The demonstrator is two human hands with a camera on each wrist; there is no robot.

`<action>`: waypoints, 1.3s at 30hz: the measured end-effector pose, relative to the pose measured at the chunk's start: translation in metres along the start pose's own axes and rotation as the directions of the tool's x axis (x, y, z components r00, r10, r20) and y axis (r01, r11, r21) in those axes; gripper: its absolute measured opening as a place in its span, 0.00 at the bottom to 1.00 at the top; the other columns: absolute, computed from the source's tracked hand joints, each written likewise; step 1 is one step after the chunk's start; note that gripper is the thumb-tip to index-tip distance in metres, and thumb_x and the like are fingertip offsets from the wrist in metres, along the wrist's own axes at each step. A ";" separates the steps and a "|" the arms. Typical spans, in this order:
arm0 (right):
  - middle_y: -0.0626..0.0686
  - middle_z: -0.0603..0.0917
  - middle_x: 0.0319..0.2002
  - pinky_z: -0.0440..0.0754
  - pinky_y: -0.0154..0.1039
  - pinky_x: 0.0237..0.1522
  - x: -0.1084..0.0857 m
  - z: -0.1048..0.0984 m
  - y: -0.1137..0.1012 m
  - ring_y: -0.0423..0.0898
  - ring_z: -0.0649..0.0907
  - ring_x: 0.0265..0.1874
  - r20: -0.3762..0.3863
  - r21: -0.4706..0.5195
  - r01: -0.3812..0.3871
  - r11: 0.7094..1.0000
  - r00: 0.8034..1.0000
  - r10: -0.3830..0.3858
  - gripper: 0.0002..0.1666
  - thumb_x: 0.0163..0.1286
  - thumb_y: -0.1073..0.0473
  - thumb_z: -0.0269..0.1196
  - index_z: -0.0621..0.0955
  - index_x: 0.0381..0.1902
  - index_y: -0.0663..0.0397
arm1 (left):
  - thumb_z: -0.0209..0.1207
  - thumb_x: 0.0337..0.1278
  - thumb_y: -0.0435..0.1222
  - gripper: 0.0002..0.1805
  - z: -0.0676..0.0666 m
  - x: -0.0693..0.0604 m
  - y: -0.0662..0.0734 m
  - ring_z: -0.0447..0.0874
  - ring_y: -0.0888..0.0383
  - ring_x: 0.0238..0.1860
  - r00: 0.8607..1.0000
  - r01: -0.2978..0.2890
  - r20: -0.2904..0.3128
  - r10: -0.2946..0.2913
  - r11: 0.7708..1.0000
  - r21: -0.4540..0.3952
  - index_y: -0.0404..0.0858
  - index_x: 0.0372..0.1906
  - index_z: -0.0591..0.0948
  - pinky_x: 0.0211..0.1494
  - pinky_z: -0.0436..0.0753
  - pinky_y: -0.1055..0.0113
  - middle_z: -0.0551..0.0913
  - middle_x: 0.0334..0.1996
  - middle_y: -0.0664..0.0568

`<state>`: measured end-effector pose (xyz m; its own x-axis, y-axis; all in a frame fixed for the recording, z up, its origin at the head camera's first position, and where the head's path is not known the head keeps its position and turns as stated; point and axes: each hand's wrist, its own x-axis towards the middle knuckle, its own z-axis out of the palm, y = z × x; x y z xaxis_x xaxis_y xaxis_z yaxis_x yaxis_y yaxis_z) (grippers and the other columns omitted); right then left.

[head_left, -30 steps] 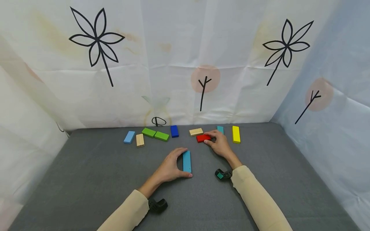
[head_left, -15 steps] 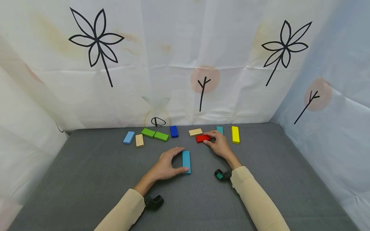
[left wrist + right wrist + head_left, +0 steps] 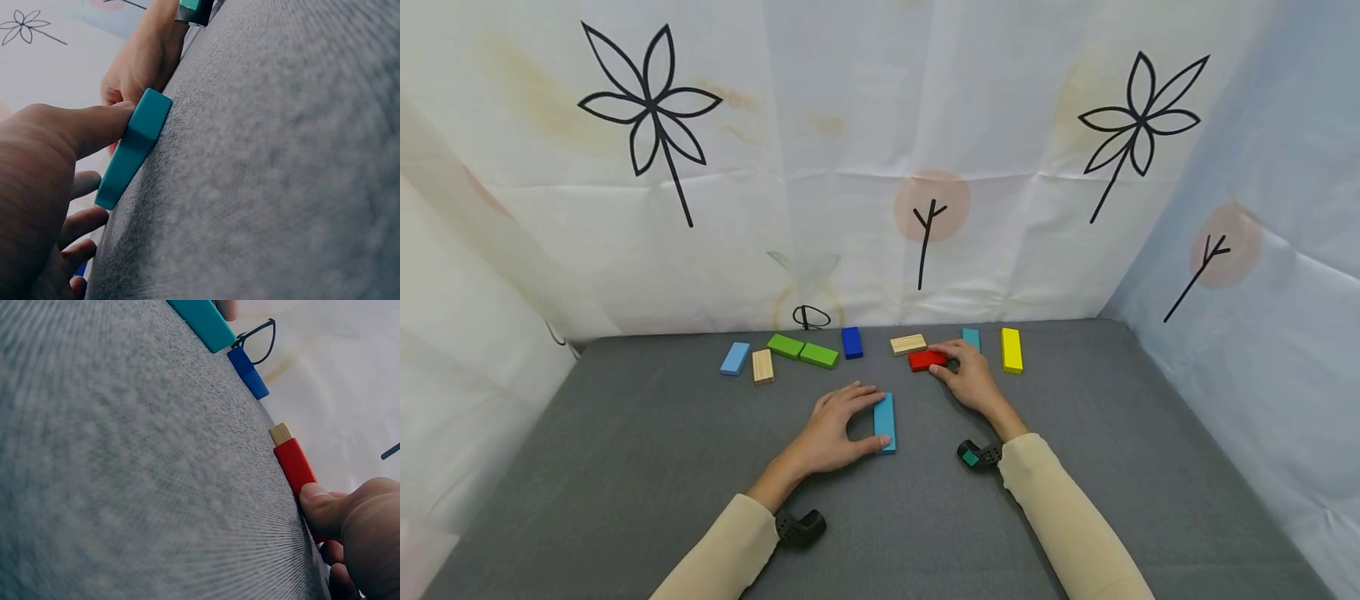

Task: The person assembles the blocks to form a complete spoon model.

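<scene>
A light-blue block lies flat on the grey cloth, its length running away from me. My left hand is beside it on the left, thumb over the near end and index fingertip at the far end. In the left wrist view, the left thumb touches the teal-looking block, with the other fingers spread beyond it. My right hand pinches the right part of a red block between thumb and fingers. In the right wrist view, the thumb presses on that red block.
Behind the red block lies a wooden block. A teal block and a yellow block are to the right. Leftward lie a dark-blue block, two green blocks, another wooden block and a blue block. A patterned cloth hangs behind.
My left hand has drawn back slightly left; its thumb has moved from past the light-blue block's near end to over it. My right hand stays at the red block.
</scene>
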<state>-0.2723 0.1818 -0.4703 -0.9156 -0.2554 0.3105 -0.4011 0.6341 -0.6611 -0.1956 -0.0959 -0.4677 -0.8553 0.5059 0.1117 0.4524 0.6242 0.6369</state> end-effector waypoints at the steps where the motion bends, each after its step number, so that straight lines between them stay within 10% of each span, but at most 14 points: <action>1: 0.64 0.79 0.58 0.75 0.59 0.57 0.000 0.000 0.000 0.63 0.77 0.57 0.000 -0.001 0.001 1.000 1.000 -0.001 0.22 0.69 0.63 0.68 0.82 0.60 0.63 | 0.65 0.62 0.57 0.37 0.000 0.000 0.000 0.54 0.46 0.78 1.000 -0.002 -0.001 0.002 1.000 0.002 0.48 0.74 0.73 0.75 0.48 0.36 0.69 0.74 0.49; 39: 0.59 0.80 0.50 0.82 0.48 0.44 -0.001 -0.025 -0.039 0.56 0.81 0.38 -0.034 0.124 -0.022 0.992 0.999 0.026 0.20 0.67 0.61 0.72 0.84 0.55 0.59 | 0.66 0.60 0.58 0.38 -0.002 -0.002 0.002 0.52 0.44 0.79 1.000 0.030 -0.003 -0.030 0.999 0.014 0.52 0.73 0.73 0.75 0.47 0.35 0.66 0.75 0.47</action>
<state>-0.2553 0.1750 -0.4278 -0.9244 -0.2138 0.3158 -0.3812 0.5445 -0.7471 -0.1936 -0.0970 -0.4649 -0.8692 0.4852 0.0952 0.4302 0.6474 0.6291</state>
